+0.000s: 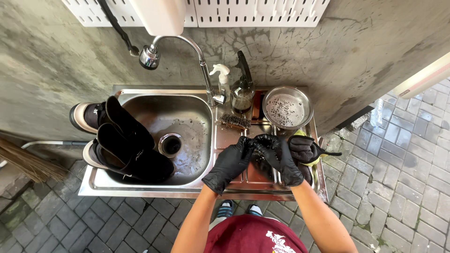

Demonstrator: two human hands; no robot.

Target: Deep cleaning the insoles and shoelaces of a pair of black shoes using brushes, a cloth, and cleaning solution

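Observation:
Both my hands wear black gloves and meet over the sink's ribbed drainboard point(234, 140). My left hand point(229, 161) points up and to the right with its fingers stretched out. My right hand point(281, 157) curls over those fingertips and pinches the left glove there. A dark object lies on the drainboard under my hands, mostly hidden. Just right of my right hand, a dark cloth point(303, 147) rests on something yellow point(300, 134). A pair of black shoes point(126, 145) leans in the left of the steel basin point(187, 122), soles up.
A wire brush point(234, 121), a white spray bottle point(223, 79), a dark spray bottle point(243, 89) and a round metal bowl with foam point(287, 108) stand behind the drainboard. A flexible faucet point(154, 54) hangs over the basin. A broom point(23, 161) lies left; paving stones surround the stand.

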